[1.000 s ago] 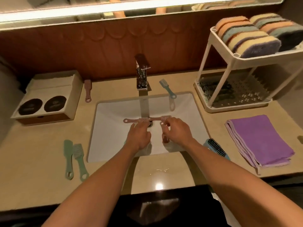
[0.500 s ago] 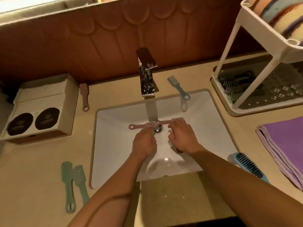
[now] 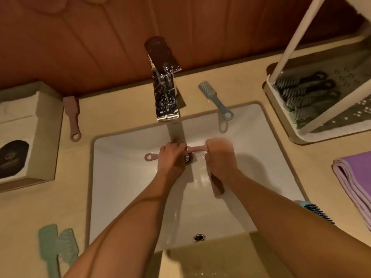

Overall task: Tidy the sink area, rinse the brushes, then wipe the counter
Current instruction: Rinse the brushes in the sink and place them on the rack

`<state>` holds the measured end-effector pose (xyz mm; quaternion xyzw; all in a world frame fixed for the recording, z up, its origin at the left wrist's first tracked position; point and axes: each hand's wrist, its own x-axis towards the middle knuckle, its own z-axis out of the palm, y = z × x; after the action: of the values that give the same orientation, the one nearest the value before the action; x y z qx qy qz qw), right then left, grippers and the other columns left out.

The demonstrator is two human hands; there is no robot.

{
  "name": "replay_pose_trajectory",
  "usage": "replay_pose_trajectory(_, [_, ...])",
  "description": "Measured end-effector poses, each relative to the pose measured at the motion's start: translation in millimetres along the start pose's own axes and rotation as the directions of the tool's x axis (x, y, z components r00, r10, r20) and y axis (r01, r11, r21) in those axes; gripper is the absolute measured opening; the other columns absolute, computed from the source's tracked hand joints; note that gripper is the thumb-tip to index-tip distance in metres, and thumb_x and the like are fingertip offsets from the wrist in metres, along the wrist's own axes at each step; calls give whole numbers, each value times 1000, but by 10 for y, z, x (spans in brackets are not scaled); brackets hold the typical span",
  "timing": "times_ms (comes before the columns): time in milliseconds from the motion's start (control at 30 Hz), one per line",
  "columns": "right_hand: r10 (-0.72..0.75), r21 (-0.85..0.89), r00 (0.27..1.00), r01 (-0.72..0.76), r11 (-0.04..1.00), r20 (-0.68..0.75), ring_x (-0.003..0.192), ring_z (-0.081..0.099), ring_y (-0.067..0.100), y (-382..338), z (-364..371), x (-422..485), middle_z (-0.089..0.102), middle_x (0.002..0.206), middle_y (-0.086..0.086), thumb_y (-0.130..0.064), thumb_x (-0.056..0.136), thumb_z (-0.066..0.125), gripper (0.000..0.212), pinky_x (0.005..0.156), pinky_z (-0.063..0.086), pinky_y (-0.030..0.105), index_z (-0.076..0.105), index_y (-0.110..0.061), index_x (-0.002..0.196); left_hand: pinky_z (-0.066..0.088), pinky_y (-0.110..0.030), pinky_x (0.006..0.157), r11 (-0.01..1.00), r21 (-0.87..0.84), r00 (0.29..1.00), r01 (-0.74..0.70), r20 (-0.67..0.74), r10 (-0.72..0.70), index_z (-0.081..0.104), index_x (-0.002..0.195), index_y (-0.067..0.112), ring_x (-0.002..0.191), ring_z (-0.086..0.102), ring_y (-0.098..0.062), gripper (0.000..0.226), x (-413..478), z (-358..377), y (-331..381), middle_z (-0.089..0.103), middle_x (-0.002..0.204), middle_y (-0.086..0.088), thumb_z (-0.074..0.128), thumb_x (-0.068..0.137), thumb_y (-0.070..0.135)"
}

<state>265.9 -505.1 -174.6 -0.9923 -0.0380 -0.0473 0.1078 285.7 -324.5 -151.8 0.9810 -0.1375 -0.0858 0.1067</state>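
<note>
Both my hands are in the white sink (image 3: 124, 189), under the running water from the chrome faucet (image 3: 165, 93). My left hand (image 3: 171, 158) grips a pink brush (image 3: 151, 156) whose ringed handle sticks out to the left. My right hand (image 3: 219, 155) is curled round the head of a second pink brush (image 3: 195, 149), and its handle bridges the gap between my hands. Under my right wrist lies a dark pinkish shape (image 3: 217, 186); I cannot tell what it is. Both brush heads are hidden by my fingers.
On the counter lie a blue brush (image 3: 214, 99) behind the sink, a pink brush (image 3: 72, 115) at the left, two green brushes (image 3: 57, 247) front left and a blue hairbrush (image 3: 319, 213) front right. The rack tray (image 3: 281, 127) holds dark brushes. A purple cloth (image 3: 355, 177) and a box (image 3: 40, 137) flank the sink.
The view has dropped closer to the sink. My hands have shifted back under the water stream, and my right hand now closes over its brush head, which showed before.
</note>
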Motion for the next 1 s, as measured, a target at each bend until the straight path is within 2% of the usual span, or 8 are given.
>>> replay_pose_trajectory(233, [81, -80, 989, -72, 994, 122, 76, 55, 28, 3, -9, 54, 59, 85, 7, -20, 62, 78, 35, 68, 42, 36, 65, -15, 94, 42, -44, 88, 994, 49, 995, 95, 38, -97, 57, 119, 12, 109, 46, -36, 32, -36, 158, -99, 54, 125, -16, 59, 88, 4])
replay_pose_trajectory(433, [-18, 137, 999, 13, 991, 37, 72, 51, 24, -89, -130, 28, 54, 90, 9, 4, 64, 74, 40, 59, 51, 36, 66, -10, 101, 38, -36, 81, 995, 22, 994, 95, 45, -96, 51, 129, 25, 104, 47, -31, 34, -116, -2, 11, 56, 123, -9, 54, 99, 9])
replay_pose_trajectory(567, [21, 308, 979, -84, 948, 202, 114, 48, 26, -279, -513, 78, 49, 126, 9, 5, 84, 67, 59, 98, 47, 36, 52, -16, 137, 39, -43, 92, 992, 129, 999, 14, 40, -19, 43, 132, 24, 103, 56, -29, 41, -240, -222, 174, 63, 120, -7, 57, 95, 12])
replay_pose_trajectory(700, [21, 460, 988, -89, 884, 150, 123, 43, 24, -382, -942, -55, 47, 133, 8, 3, 87, 64, 60, 106, 42, 36, 48, -17, 141, 47, -42, 85, 997, -54, 998, 46, 50, -44, 44, 131, 20, 99, 64, -31, 34, -426, -494, 316, 66, 118, -8, 50, 98, 24])
replay_pose_trajectory(833, [55, 574, 989, -123, 809, 135, 119, 46, 18, -395, -1287, -191, 46, 129, 1, -1, 86, 65, 61, 100, 46, 30, 47, -21, 141, 51, -39, 89, 984, -178, 985, 12, 172, 19, 30, 152, 21, 112, 63, -32, 58, -596, -758, 516, 63, 132, -11, 51, 99, 29])
replay_pose_trajectory(900, [106, 645, 985, -171, 745, 138, 116, 47, 16, -395, -1440, -272, 43, 127, -1, -1, 85, 66, 61, 88, 44, 17, 47, -21, 140, 53, -42, 89, 982, -190, 983, -14, 179, 48, 39, 146, 26, 106, 64, -29, 49, -668, -876, 649, 65, 127, -8, 53, 98, 30])
replay_pose_trajectory(967, [237, 759, 948, -313, 571, 212, 109, 48, 12, -376, -1574, -337, 41, 131, -2, 1, 84, 67, 64, 69, 40, 2, 45, -22, 140, 54, -44, 86, 983, -181, 983, -13, 177, 45, 49, 133, 26, 100, 64, -27, 37, -729, -984, 797, 67, 118, -6, 54, 97, 33])
replay_pose_trajectory(1000, [292, 810, 917, -381, 446, 271, 103, 51, 11, -368, -1639, -353, 43, 131, 0, 3, 83, 67, 66, 63, 41, 2, 43, -20, 140, 54, -44, 85, 984, -179, 983, -13, 177, 45, 51, 128, 24, 99, 63, -28, 34, -759, -1035, 869, 67, 115, -6, 54, 96, 34])
